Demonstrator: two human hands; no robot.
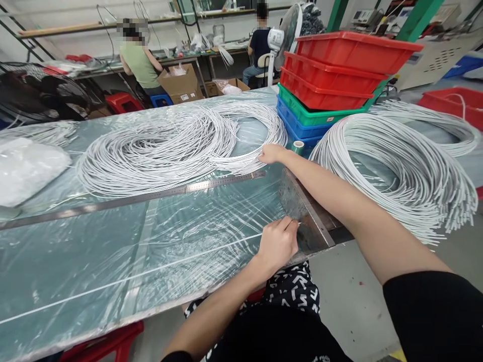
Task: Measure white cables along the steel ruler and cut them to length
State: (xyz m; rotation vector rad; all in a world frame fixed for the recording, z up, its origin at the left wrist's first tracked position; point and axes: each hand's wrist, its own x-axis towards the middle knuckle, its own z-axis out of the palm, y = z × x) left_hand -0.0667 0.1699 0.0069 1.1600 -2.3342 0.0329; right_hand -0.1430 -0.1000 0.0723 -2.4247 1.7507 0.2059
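- White strand (pixel 132 277) lies stretched along the table (pixel 75 241), on the near side of the steel ruler (pixel 151 197) and roughly parallel to it.
- Left hand (pixel 277 245) is pinched shut on the strand's end, against the metal plate (pixel 302 211) near the ruler's right end.
- Right hand (pixel 272 153) rests loose on the wire coil (pixel 158 151) just beyond the ruler's right end, gripping nothing.
- Progress, my read: one strand laid out. The coil looks mostly full, and the big bundle (pixel 396 166) lies right of the ruler.
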